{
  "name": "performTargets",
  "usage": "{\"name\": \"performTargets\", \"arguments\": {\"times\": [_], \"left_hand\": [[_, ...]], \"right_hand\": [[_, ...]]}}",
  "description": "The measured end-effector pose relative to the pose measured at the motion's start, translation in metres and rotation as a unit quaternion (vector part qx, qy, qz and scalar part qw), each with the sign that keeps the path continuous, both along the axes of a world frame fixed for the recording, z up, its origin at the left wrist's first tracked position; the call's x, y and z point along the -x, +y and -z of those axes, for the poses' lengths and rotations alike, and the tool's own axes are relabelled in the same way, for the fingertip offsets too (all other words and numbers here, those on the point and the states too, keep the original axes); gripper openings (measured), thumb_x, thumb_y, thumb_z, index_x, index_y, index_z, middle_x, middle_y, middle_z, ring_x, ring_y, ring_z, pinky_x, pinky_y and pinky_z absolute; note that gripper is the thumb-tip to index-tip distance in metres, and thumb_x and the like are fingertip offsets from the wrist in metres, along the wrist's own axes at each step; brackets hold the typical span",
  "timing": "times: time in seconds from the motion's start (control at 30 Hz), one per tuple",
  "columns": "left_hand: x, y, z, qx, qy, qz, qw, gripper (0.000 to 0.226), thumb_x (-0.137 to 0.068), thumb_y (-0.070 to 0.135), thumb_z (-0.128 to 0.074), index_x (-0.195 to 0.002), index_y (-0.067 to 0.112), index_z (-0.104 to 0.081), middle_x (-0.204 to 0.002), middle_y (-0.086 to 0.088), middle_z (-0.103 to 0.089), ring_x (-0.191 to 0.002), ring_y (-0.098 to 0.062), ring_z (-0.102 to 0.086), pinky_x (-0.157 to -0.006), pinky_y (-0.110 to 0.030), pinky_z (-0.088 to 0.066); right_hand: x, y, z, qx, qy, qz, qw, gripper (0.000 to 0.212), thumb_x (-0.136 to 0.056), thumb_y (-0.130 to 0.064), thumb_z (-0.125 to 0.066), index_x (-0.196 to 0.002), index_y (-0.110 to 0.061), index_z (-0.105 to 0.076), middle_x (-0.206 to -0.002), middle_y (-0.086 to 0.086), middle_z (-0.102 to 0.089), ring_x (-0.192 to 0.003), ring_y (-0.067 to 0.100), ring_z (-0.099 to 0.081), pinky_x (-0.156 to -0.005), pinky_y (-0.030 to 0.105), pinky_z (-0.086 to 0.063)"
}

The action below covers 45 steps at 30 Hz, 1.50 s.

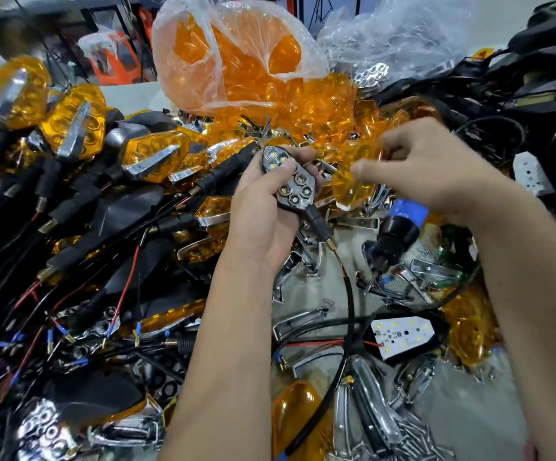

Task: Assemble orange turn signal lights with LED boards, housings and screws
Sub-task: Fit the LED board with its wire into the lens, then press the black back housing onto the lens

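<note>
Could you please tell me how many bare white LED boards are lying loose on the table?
1: the LED board lies at lower right, below the right hand. Others may be hidden in the piles.

Head cam, fwd & down, close over cluttered parts pile (pixel 70 227)

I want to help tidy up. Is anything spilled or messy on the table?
Yes. Small screws lie scattered loose at the bottom right, and a bare LED board sits face up among tangled wires, apart from any housing.
</note>
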<state>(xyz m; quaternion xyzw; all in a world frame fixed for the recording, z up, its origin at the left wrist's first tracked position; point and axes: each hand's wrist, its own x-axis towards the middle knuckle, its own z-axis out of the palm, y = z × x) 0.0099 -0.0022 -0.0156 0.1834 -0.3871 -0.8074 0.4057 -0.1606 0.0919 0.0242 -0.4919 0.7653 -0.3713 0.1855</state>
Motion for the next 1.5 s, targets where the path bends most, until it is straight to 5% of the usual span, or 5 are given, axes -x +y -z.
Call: {"name": "performTargets", "arguments": {"times": [0.17,0.43,0.67,1.0,1.5], "left_hand": [[-0.003,0.002,-0.003,-0.002,0.028,0.057,0.998,0.017,-0.101,-0.003,-0.043,-0.099,0.006,-0.057,-0.091,-0.010,-0.062,-0.080,-0.021,-0.062,-0.076,-0.034,-0.055],[-0.002,0.002,-0.001,0.016,-0.020,0.038,0.999,0.019,-0.103,-0.003,-0.044,-0.103,0.008,-0.060,-0.089,-0.006,-0.067,-0.075,-0.019,-0.065,-0.070,-0.033,-0.058],[0.002,-0.001,0.005,-0.011,-0.059,0.010,0.998,0.027,-0.106,0.005,-0.045,-0.127,0.002,-0.062,-0.112,-0.018,-0.067,-0.108,-0.033,-0.063,-0.113,-0.061,-0.043],[0.006,-0.001,0.007,-0.024,-0.105,0.033,0.994,0.032,-0.109,0.014,-0.043,-0.126,-0.001,-0.065,-0.129,-0.028,-0.066,-0.121,-0.040,-0.063,-0.112,-0.063,-0.044],[0.005,0.005,0.000,-0.051,-0.067,0.050,0.995,0.034,-0.109,0.021,-0.039,-0.116,0.005,-0.068,-0.119,-0.016,-0.072,-0.112,-0.027,-0.069,-0.106,-0.047,-0.053]], "right_hand": [[-0.013,-0.003,-0.007,0.305,-0.237,-0.065,0.920,0.017,-0.086,0.002,-0.063,-0.073,-0.004,-0.071,-0.095,0.040,-0.068,-0.047,0.016,-0.049,-0.044,0.018,-0.034],[-0.018,-0.007,-0.004,0.280,-0.305,-0.159,0.896,0.037,-0.095,-0.025,-0.070,-0.088,0.002,-0.045,-0.096,0.019,-0.075,-0.047,0.011,-0.035,-0.037,0.017,-0.026],[-0.030,-0.019,0.008,0.207,-0.151,-0.098,0.962,0.052,-0.088,-0.053,-0.074,-0.114,-0.012,-0.057,-0.083,0.035,-0.068,-0.046,0.025,-0.043,-0.041,0.028,-0.035],[-0.049,-0.026,0.016,0.205,0.043,-0.044,0.977,0.032,-0.084,-0.061,-0.075,-0.100,-0.035,-0.068,-0.081,-0.017,-0.061,-0.059,-0.006,-0.054,-0.059,0.009,-0.037],[-0.052,-0.027,0.015,0.236,0.065,0.002,0.970,0.045,-0.078,-0.063,-0.079,-0.087,-0.019,-0.074,-0.074,-0.004,-0.067,-0.057,-0.002,-0.053,-0.058,0.015,-0.041]]}}
